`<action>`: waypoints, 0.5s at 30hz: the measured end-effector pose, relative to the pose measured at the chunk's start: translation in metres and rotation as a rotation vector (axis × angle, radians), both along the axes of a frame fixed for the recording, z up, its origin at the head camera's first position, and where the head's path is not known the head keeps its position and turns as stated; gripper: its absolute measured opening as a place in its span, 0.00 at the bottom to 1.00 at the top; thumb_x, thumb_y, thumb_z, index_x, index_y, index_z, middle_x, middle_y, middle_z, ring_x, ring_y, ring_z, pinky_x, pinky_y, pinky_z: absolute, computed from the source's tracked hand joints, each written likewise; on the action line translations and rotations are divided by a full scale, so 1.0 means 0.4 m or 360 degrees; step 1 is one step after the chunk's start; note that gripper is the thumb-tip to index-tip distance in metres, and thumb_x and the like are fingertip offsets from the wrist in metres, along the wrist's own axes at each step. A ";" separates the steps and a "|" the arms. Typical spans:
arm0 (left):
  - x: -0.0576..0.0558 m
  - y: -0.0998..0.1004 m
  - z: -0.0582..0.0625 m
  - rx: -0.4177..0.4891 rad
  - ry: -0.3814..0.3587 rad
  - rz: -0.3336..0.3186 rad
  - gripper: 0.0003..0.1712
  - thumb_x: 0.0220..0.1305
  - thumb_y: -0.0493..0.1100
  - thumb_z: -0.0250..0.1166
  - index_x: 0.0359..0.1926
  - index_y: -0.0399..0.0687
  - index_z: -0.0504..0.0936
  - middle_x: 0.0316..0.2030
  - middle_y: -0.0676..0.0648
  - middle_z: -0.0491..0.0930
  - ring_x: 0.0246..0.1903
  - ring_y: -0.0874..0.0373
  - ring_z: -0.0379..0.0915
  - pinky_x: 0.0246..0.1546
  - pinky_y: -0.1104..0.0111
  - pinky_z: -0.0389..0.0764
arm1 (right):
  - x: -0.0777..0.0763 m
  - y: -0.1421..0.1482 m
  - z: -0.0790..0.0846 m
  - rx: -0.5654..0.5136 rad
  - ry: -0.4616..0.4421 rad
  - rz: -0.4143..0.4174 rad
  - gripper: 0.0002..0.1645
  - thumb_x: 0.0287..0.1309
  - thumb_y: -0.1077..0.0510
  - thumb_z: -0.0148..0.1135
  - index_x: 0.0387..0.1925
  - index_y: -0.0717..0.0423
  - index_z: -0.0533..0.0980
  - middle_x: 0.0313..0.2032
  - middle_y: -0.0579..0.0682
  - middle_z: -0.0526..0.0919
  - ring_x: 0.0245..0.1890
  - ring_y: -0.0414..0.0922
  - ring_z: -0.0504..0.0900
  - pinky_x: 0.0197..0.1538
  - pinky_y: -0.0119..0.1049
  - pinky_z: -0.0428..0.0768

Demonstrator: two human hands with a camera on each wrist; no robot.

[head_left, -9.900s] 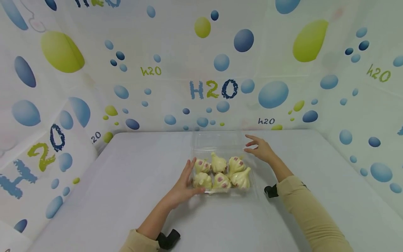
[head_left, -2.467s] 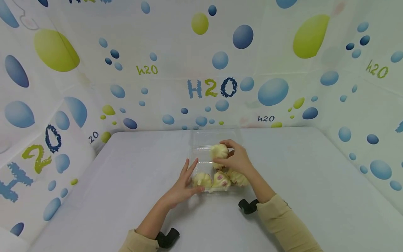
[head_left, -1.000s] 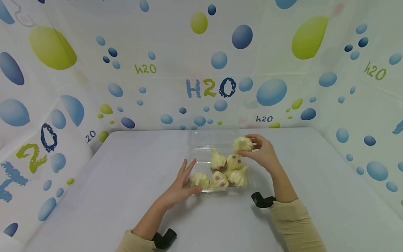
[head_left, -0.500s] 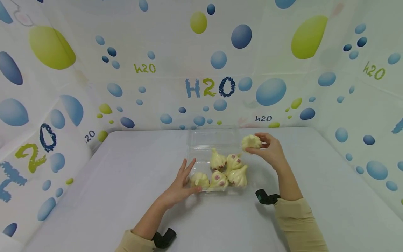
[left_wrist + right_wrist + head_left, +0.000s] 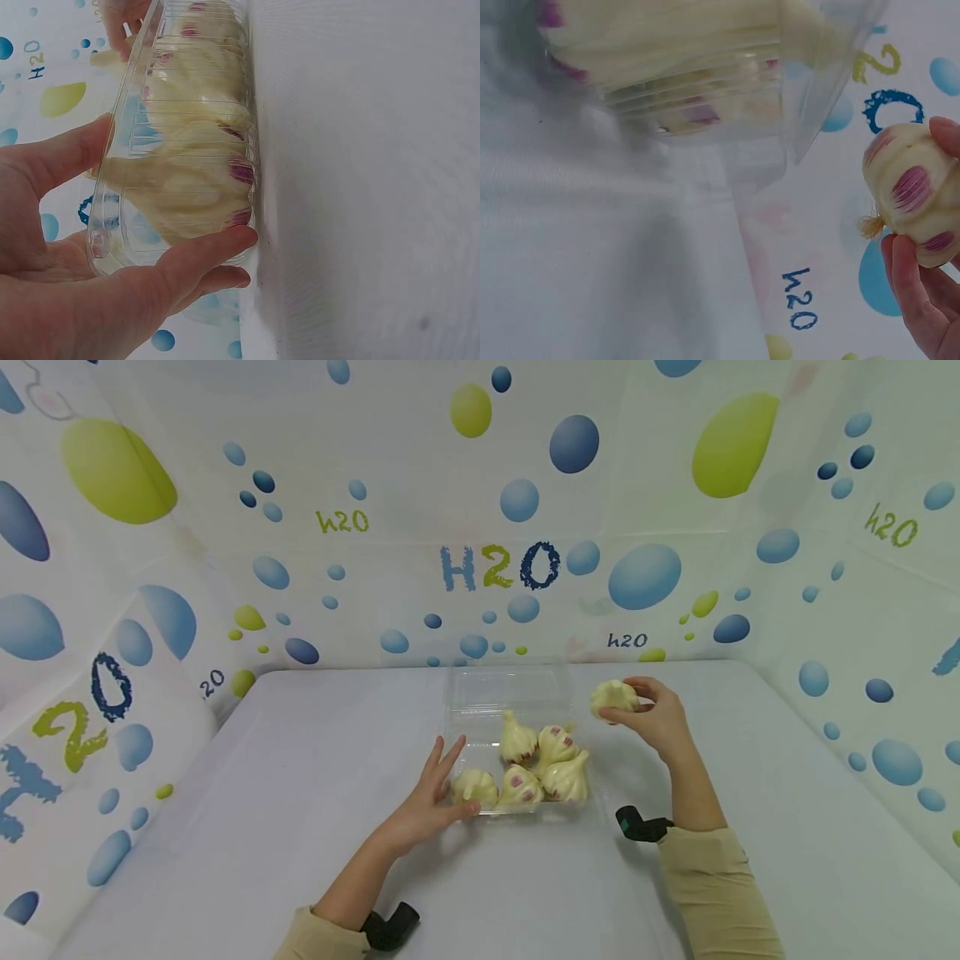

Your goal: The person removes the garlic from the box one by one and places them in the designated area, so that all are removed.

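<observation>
Slip risk: the held garlic bulb [image 5: 613, 698] is rounded and looks smooth; a loose or uneven pinch could let it roll off the fingertips.
Drop outcome: judged likely to hit the tabletop [image 5: 750, 756] right of the clear container [image 5: 472, 752] and roll.
Container risk: walls look thin; hard pressure from the left hand [image 5: 420, 814] might buckle the corner or skid the whole piece.
Crowding risk: five other bulbs [image 5: 519, 739] sit inside, those at the right packed close; a knock on one stem could tip its neighbours toward the bare rear-left space.
Right hand [image 5: 658, 717]: thumb and fingers pinch the bulb from its right side.
Left hand: fingers straight and spread along the container's left side, thumb at the front wall; touching plastic, no bulb held.
Bulb vs right hand: at the fingertips, root tuft [image 5: 871, 225] exposed clear of them.
Bulb vs left hand: well apart, farther back and to the right, container between.
Bulb vs container: outside, near its right rear, held above the tabletop.
</observation>
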State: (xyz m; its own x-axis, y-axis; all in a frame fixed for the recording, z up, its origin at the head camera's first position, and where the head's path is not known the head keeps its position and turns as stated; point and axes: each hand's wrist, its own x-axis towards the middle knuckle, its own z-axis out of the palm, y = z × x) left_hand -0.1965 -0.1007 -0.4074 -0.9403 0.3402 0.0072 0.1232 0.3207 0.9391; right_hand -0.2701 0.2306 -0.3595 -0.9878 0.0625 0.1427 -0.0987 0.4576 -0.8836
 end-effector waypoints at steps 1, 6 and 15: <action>0.000 0.000 0.000 -0.0001 0.0000 -0.0002 0.51 0.55 0.40 0.67 0.71 0.65 0.45 0.70 0.44 0.23 0.65 0.34 0.38 0.60 0.44 0.51 | -0.002 0.003 -0.004 0.0001 -0.0008 -0.0016 0.43 0.45 0.49 0.71 0.59 0.62 0.64 0.57 0.62 0.68 0.43 0.52 0.71 0.39 0.35 0.72; -0.003 -0.001 -0.002 -0.0009 -0.0004 -0.0003 0.51 0.55 0.40 0.67 0.71 0.66 0.45 0.69 0.44 0.23 0.65 0.34 0.38 0.61 0.44 0.50 | -0.012 0.012 -0.021 -0.0004 -0.0081 -0.0085 0.45 0.46 0.47 0.70 0.61 0.62 0.62 0.58 0.64 0.66 0.47 0.55 0.69 0.43 0.40 0.73; -0.004 -0.001 -0.002 -0.0013 -0.0010 0.0002 0.51 0.55 0.40 0.67 0.71 0.65 0.45 0.70 0.44 0.23 0.65 0.33 0.39 0.60 0.44 0.50 | -0.022 0.021 -0.048 -0.0029 -0.0240 -0.0098 0.46 0.48 0.48 0.68 0.63 0.65 0.59 0.58 0.67 0.64 0.43 0.53 0.75 0.46 0.41 0.76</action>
State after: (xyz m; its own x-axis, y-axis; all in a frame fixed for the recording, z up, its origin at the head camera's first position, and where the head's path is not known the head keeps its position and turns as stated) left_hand -0.1979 -0.1010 -0.4083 -0.9408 0.3390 -0.0016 0.1168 0.3285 0.9372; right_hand -0.2789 0.2390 -0.3785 -0.9921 0.1248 -0.0087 0.0635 0.4425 -0.8945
